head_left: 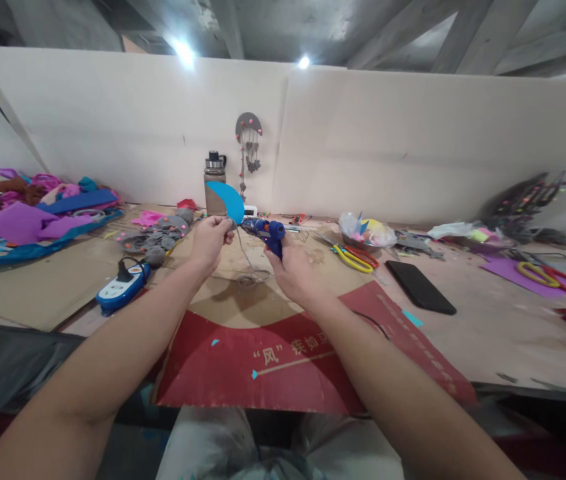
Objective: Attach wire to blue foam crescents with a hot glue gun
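Note:
Between the fingertips of my left hand is the lower end of a blue felt crescent, held up above the table. A thin grey cord hangs from beside those fingers and lies coiled on the cardboard below. My right hand is wrapped round the handle of a dark blue hot glue gun. Its front end points left at the crescent's lower end, close to my left fingertips. Whether the nozzle touches the felt is too small to tell.
Red-printed cardboard covers the table's front. A power strip and grey felt pieces lie left; coloured felt is piled beyond. Yellow-handled scissors and a black phone lie right. A bottle stands behind.

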A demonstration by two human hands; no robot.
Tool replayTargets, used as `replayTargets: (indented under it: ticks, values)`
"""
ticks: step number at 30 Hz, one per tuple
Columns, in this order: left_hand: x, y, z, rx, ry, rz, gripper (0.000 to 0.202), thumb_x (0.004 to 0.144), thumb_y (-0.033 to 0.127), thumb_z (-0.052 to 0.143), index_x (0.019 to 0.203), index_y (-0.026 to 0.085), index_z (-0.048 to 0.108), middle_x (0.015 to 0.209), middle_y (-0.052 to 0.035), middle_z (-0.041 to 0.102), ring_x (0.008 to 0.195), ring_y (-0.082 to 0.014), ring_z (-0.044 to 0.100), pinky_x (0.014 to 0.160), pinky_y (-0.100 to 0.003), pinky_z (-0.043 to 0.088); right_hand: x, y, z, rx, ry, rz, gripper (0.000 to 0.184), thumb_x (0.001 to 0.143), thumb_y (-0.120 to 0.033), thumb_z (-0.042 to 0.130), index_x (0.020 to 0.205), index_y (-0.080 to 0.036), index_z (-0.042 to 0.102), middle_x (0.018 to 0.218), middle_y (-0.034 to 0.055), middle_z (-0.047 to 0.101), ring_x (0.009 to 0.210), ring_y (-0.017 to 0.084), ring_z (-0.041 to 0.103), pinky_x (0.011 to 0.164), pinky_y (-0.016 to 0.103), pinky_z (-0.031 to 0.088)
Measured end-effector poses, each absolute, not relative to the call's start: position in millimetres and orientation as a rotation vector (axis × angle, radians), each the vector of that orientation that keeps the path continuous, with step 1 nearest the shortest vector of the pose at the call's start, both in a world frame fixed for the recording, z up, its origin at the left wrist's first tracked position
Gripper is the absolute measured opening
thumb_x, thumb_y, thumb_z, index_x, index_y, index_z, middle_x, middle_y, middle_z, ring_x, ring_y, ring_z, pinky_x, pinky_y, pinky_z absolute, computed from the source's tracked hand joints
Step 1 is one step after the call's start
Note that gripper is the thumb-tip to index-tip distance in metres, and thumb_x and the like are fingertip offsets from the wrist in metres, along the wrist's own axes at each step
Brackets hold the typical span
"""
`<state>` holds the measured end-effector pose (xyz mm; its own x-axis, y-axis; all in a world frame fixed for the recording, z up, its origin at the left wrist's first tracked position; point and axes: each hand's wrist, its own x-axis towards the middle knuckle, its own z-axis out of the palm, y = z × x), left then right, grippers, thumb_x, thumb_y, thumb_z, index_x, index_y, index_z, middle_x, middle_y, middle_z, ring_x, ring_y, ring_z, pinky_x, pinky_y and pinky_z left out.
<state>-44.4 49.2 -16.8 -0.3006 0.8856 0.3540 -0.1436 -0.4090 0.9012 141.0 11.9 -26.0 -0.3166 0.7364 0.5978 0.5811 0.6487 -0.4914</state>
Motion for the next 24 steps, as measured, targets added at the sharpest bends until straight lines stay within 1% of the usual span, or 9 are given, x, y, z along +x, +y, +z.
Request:
replayTargets:
  ticks: [8, 13, 19, 24]
  values:
    - [-43.7, 49.5, -17.7, 1.212, 1.022, 1.783, 0.016, 0.067, 0.023, 0.064, 0.064, 0.013, 0.052, 0.055, 0.0012, 0.051, 0.046, -0.0061, 0.045, 0.043, -0.019, 0.033, 141.0, 13.1, -26.0, -1.041, -2.009, 0.221, 0.035, 0.086, -0.026, 0.041, 0.119, -0.015, 0.045, 0.102, 0.0153, 0.061, 0.089, 0.028, 0.060, 0.078, 0.043, 0.047]
    - [-44.8, 50.0, -17.8, 1.203, 1.021, 1.793, 0.016, 0.067, 0.022, 0.064, 0.064, 0.014, 0.052, 0.056, 0.0016, 0.050, 0.047, -0.0062, 0.046, 0.043, -0.019, 0.033, 141.0, 12.5, -26.2, -1.050, -2.012, 0.242, 0.035, 0.086, -0.027, 0.040, 0.120, -0.017, 0.044, 0.101, 0.0141, 0.062, 0.086, 0.027, 0.060, 0.077, 0.043, 0.047]
    - [-41.6, 47.8, -19.6, 1.233, 1.023, 1.744, 0.015, 0.069, 0.023, 0.063, 0.064, 0.014, 0.052, 0.056, 0.0017, 0.050, 0.046, -0.0057, 0.045, 0.043, -0.019, 0.032, 141.1, 11.7, -24.2, -1.051, -2.016, 0.264, 0.038, 0.086, -0.026, 0.040, 0.121, -0.014, 0.043, 0.103, 0.0162, 0.061, 0.090, 0.029, 0.059, 0.080, 0.045, 0.046]
    - [-39.9, 44.9, -19.0, 1.256, 1.019, 1.711, 0.013, 0.069, 0.022, 0.063, 0.064, 0.014, 0.053, 0.057, 0.0017, 0.051, 0.046, -0.0056, 0.046, 0.044, -0.019, 0.032, 141.3, 11.7, -24.2, -1.016, -2.011, 0.273, 0.035, 0.086, -0.026, 0.040, 0.119, -0.017, 0.043, 0.104, 0.0149, 0.061, 0.090, 0.027, 0.058, 0.081, 0.045, 0.046]
